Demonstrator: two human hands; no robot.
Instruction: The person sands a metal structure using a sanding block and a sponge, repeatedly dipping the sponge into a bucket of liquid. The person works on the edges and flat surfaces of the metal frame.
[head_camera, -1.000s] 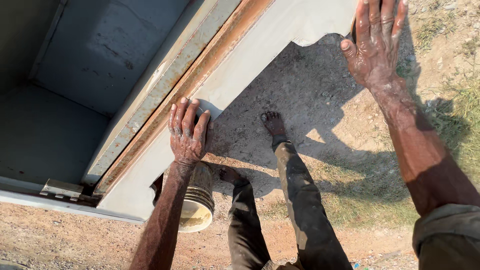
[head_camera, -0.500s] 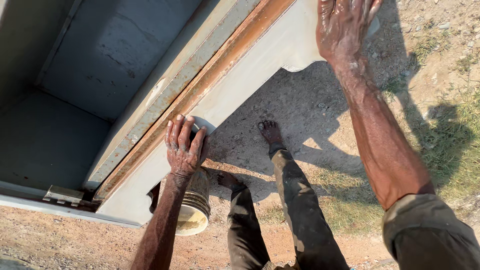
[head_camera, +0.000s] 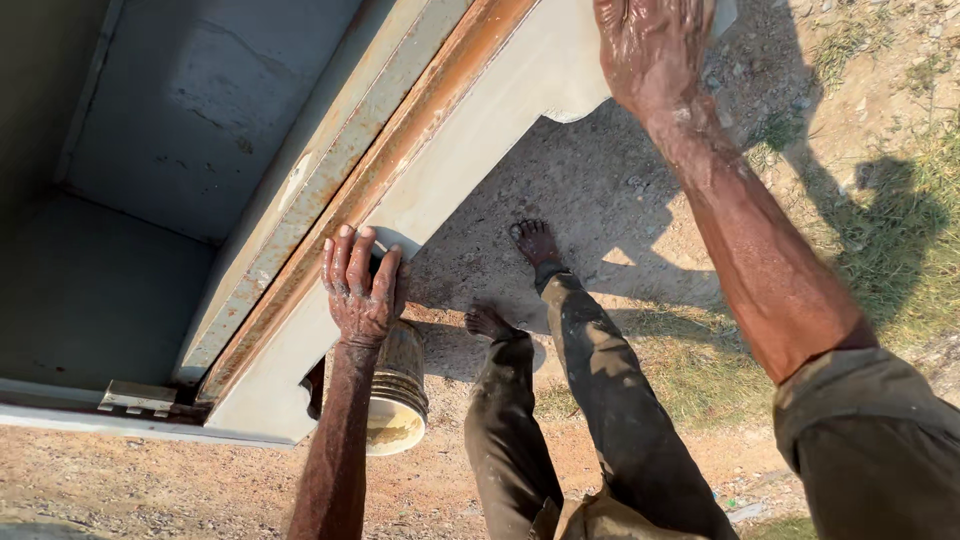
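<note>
Outdoors, bare sandy ground (head_camera: 620, 190) w/ small stones, patches of dry grass (head_camera: 900, 250) at right, strong sun and hard shadows. A big metal box (head_camera: 150, 220), grey-blue inside, fills the upper left; its top edge is a rusty rim (head_camera: 400, 170) running diagonally from lower left to top centre. The outer side is a pale cream panel (head_camera: 470, 150) w/ a curved cut-out at its lower edge. A small metal hinge or latch (head_camera: 140, 398) sits at the box's near corner, lower left. Left hand (head_camera: 360, 285) lies flat on the panel just below the rusty rim, fingers spread and pointing up, palm pressed on the surface, wet and smeared, gripping nothing. Right hand (head_camera: 650, 45) is up at the top of the frame on the same panel, further along, palm down, fingers partly cut off by the frame edge so can't tell how far they're spread; it looks pressed flat, not closed on anything. Both forearms are wet and streaked. Under the left wrist, a dirty cylindrical bucket (head_camera: 397, 400) w/ pale stuff inside is near the panel's lower edge; can't tell what holds it. Below, the person's bare feet (head_camera: 535, 243) are on the ground, legs in dark trousers (head_camera: 590, 420).
</note>
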